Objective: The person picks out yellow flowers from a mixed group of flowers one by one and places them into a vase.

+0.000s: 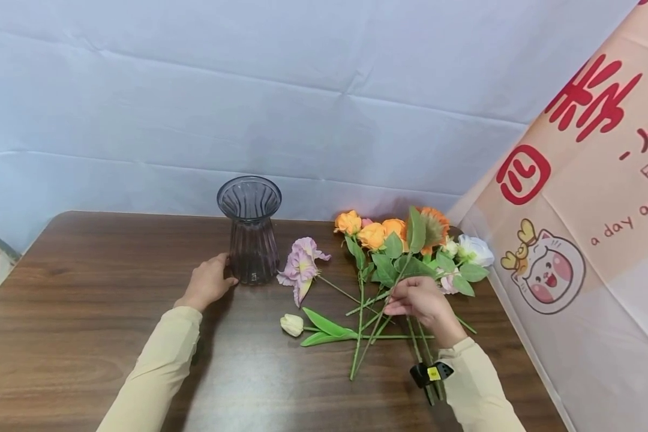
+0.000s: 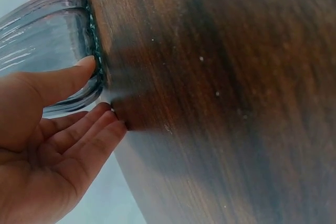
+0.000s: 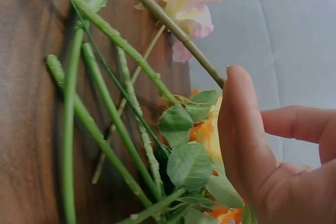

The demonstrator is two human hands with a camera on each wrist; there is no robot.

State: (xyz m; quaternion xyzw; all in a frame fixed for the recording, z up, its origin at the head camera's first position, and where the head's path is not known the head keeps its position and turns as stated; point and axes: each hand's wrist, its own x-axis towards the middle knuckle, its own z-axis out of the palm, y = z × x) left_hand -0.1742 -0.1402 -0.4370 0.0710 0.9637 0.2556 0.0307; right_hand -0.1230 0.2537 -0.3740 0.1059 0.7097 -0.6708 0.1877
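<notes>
A grey ribbed glass vase (image 1: pixel 255 252) with a flared rim stands upright on the wooden table. My left hand (image 1: pixel 207 283) is at its lower left side; in the left wrist view the thumb lies against the glass near the base, while the other fingers extend fairly straight beside it. Between thumb and fingers my right hand (image 1: pixel 421 303) pinches the thin stem (image 1: pixel 375 336) of an artificial flower. That stem slants up past a large green leaf (image 1: pixel 416 229), seemingly to an orange flower head (image 1: pixel 436 231) turned away. In the right wrist view the stem (image 3: pixel 173 32) meets the thumb.
Orange roses (image 1: pixel 372 236), a pale blue rose (image 1: pixel 475 250) and other blooms lie in a pile at the right. A purple flower (image 1: pixel 300 267) and a white tulip (image 1: pixel 291 325) lie nearer the vase. White cloth (image 1: pixel 302 108) hangs behind the table, a printed sheet (image 1: pixel 599 198) at right.
</notes>
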